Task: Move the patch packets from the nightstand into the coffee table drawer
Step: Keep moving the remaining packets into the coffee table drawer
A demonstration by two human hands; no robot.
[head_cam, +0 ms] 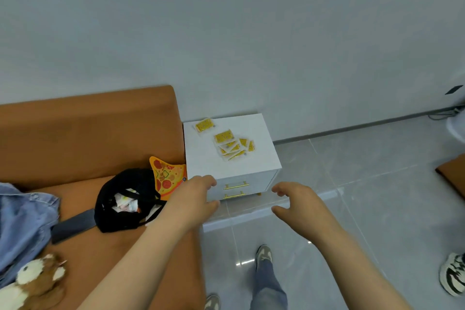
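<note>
Up on the flat top of the white nightstand (201, 158), loose yellow patch packets (235, 148): one alone near the back left corner, one just in front of it, then an overlapping heap toward the middle. Below, on the nightstand front, two drawers with gold bar handles (236, 185), one above the other. Nearer the camera, left hand (198, 192) with fingers loosely curled and gripping nothing, overlapping the nightstand's front left corner from this angle; cannot tell whether touching it. Right hand (294, 199) likewise holding nothing, thumb and fingers spread in a wide, relaxed curve, out over the grey tiled floor (352, 184) just right of the nightstand. Both hands well short of the packets, with bare white top between the near edge and the heap. Pressed against the nightstand's left side, an orange sofa (88, 133). On its seat, a pizza-slice cushion (167, 176) right beside the nightstand, an open black bag (125, 199) with pale contents, a blue denim garment (22, 219) and a brown-and-white plush toy (37, 277). Down on the floor, a grey sneaker (264, 254) under a jeans leg, and at the far right edge a black-and-white sneaker (453, 272). Cables (442, 113) along the baseboard at the far right.
</note>
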